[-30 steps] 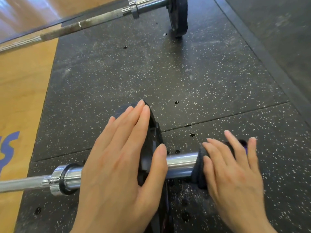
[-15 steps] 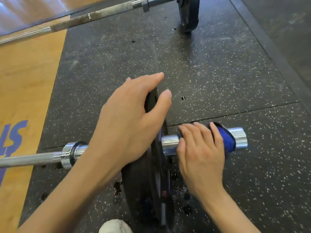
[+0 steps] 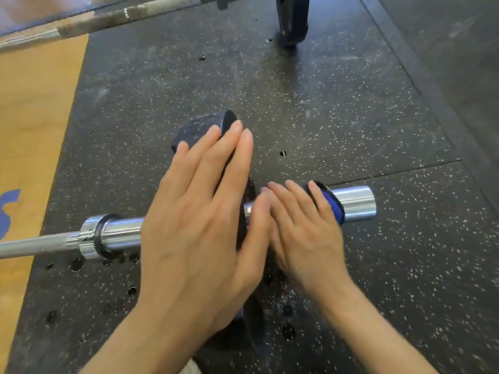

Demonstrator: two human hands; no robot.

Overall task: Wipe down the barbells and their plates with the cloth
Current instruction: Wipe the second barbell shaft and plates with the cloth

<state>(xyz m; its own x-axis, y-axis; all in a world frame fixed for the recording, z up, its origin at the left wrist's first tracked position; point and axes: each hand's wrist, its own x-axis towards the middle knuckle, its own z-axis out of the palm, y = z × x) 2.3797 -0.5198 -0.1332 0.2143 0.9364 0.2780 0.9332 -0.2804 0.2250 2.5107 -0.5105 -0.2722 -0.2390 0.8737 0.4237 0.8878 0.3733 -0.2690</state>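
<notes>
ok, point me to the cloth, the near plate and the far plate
cloth (image 3: 332, 203): head view, blue patch showing past the right fingers.
near plate (image 3: 208, 124): head view, top rim beyond the left fingertips.
far plate (image 3: 293, 20): head view, black outer face.

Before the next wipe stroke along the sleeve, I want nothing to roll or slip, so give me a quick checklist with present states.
1. Left hand flat against the plate, steadying it: ok.
2. Right hand has the blue cloth pressed on the near barbell's sleeve: ok.
3. Sleeve end bare, free for the stroke: ok.
4. Plate standing on the rubber mat: ok.
5. Cloth grip firm: cannot tell, blurred.
</notes>
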